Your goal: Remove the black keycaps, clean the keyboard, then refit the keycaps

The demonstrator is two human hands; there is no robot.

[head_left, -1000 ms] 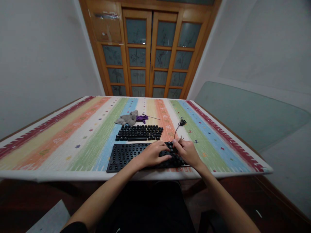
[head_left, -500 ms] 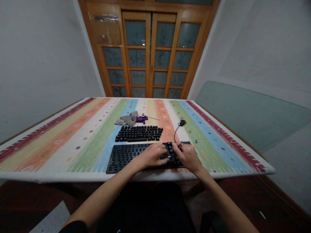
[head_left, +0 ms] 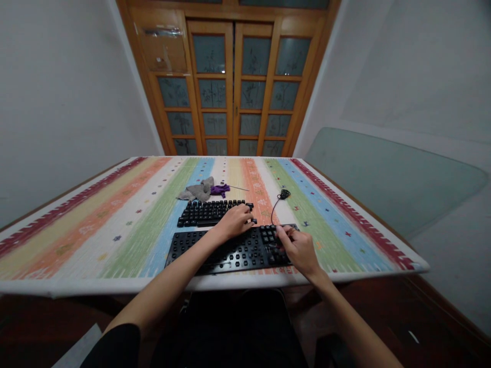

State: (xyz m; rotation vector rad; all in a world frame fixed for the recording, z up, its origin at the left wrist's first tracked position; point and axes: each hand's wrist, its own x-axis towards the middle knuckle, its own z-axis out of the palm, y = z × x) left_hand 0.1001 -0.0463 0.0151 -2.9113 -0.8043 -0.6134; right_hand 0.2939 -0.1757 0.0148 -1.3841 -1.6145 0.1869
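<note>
A black keyboard (head_left: 226, 255) lies near the table's front edge, most of its left and middle area showing bare switches without caps. Keycaps (head_left: 268, 234) sit on its right-hand section. My right hand (head_left: 301, 250) rests over that right end, thumb and forefinger drawn together; what is between them is hidden. Behind the keyboard, loose black keycaps (head_left: 207, 210) lie in rows. My left hand (head_left: 235, 221) reaches over the keyboard to the right end of these rows, its curled fingertips closed at a black keycap (head_left: 253, 221).
A grey cloth (head_left: 197, 191) and a purple cloth (head_left: 219, 190) lie behind the loose keycaps, beside a thin dark rod (head_left: 238, 187). The keyboard's coiled cable (head_left: 284, 194) is at the back right. A striped cloth (head_left: 146, 225) covers the table.
My left hand has left the keyboard's right section and moved back and left to the loose keycaps. My right hand stays at the keyboard's right end. The view has shifted slightly.
</note>
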